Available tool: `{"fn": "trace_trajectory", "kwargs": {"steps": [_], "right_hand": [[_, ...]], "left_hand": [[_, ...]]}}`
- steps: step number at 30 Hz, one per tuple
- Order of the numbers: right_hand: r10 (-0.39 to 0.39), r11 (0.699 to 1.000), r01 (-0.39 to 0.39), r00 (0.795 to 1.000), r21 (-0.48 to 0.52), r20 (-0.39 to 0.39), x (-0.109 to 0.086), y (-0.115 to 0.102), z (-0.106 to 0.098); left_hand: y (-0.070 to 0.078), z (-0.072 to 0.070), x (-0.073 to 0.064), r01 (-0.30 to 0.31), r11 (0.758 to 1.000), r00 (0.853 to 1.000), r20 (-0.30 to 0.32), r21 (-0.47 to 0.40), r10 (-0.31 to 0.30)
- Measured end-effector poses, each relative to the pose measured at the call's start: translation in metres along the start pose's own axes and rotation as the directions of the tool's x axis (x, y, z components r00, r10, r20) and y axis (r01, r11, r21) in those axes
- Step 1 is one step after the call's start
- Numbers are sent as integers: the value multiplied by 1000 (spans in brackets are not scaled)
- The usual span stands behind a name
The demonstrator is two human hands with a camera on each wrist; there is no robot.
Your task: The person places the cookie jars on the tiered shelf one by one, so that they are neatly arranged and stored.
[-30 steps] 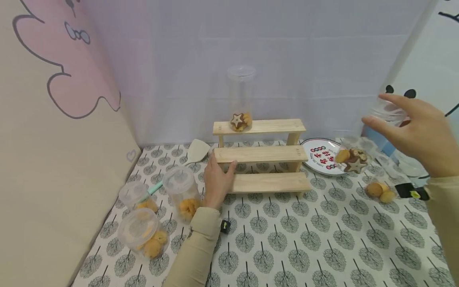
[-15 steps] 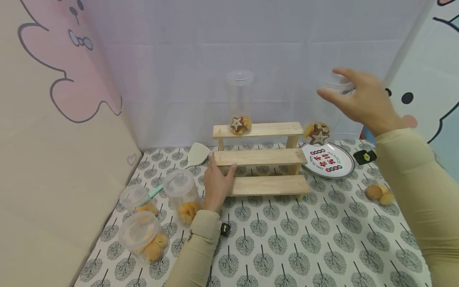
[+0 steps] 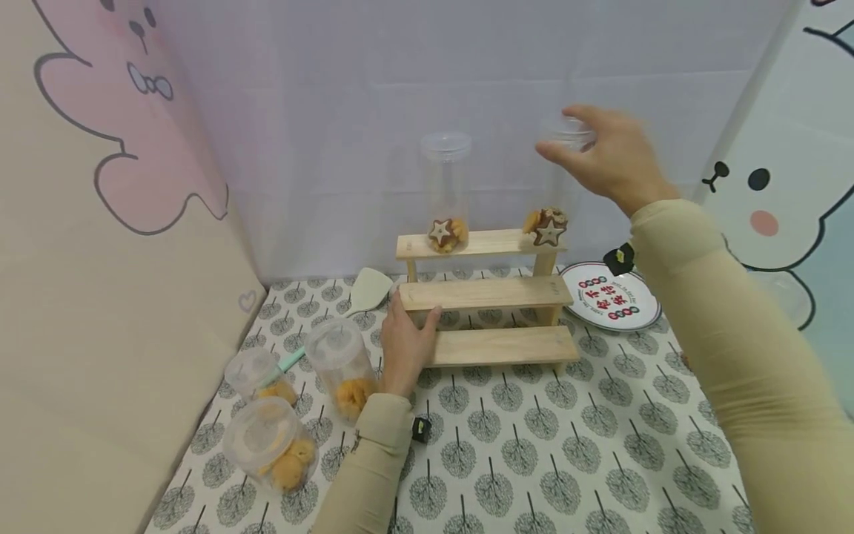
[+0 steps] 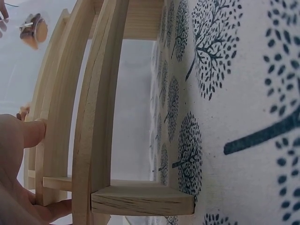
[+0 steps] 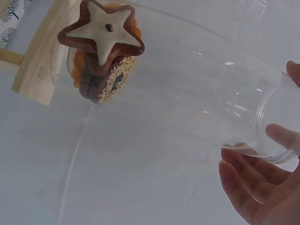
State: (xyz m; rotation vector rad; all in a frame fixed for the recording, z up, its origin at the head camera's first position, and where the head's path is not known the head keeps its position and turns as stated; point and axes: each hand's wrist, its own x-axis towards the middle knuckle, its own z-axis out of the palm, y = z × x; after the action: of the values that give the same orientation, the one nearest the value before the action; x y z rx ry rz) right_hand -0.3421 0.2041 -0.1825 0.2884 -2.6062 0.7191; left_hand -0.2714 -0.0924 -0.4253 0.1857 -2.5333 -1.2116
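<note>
My left hand (image 3: 407, 345) grips the left end of a three-step wooden shelf (image 3: 490, 293), around the middle step; the left wrist view shows thumb and fingers on its boards (image 4: 96, 93). High on the right, my right hand (image 3: 610, 159) holds a tall clear jar (image 3: 560, 174) by its lid end, thumb and fingers around the rim. Star-topped cookies (image 5: 103, 35) lie at the jar's bottom, which is at the top step's right end; whether it touches the wood I cannot tell. A matching jar (image 3: 445, 185) with cookies stands on the top step's left part.
Left of the shelf stand a taller jar (image 3: 340, 367) and two shorter jars, one low and wide (image 3: 267, 441), one small (image 3: 256, 371), all with cookies. A spatula (image 3: 367, 289) lies behind them. A white plate with red characters (image 3: 610, 297) is right of the shelf.
My right hand has carried the tall jar leftward from the right side, past the plate, to the top step's right end. My left hand has stayed on the shelf.
</note>
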Motion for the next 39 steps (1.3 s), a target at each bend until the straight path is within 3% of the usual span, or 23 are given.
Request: {"fn": "trace_trajectory", "kwargs": {"steps": [16,32,39], "right_hand": [[26,999,-28,998,33,54,22,-9,31],[27,999,-30,996,25,90,23,-15,37],[36,999,-41,988,33,147,21,-20,30]], "left_hand": [[0,1,1,-21,1000,1000,-11,17,21],[7,2,-1,-26,1000,1000,-3,12,26],[7,1,-1,-40,999,999,-18,7,40]]}}
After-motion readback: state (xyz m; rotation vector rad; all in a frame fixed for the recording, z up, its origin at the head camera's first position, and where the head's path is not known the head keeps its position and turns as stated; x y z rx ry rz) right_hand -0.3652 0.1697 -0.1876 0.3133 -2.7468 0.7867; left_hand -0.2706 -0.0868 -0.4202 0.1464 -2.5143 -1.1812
